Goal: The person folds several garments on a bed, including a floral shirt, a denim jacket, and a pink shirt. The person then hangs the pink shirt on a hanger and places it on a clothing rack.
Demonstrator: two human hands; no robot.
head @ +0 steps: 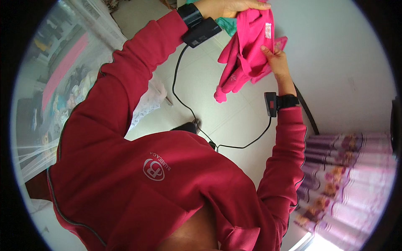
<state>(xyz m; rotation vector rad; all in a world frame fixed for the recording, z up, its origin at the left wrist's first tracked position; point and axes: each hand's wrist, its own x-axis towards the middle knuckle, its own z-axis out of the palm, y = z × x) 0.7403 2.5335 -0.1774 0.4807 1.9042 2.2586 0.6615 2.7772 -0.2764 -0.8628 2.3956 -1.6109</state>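
A bright pink fabric garment [251, 47], with a white label near its upper edge, hangs loosely above the floor. My left hand [230, 8] is at its top edge, fingers stretched along the cloth and partly cut off by the picture's rim. Lower down, my right hand [278, 61] pinches the garment's right edge, thumb in front and fingers behind. The lower parts of the garment dangle in folds, and a small pale print shows on one of them.
Below lies a pale tiled floor [207, 78]. Left stands a sheer white net [103, 28] with bedding behind it. A green item [226, 25] sits behind the garment. A white wall [339, 62] and patterned curtain [339, 175] flank the right. A black cable [176, 78] links both wrist devices.
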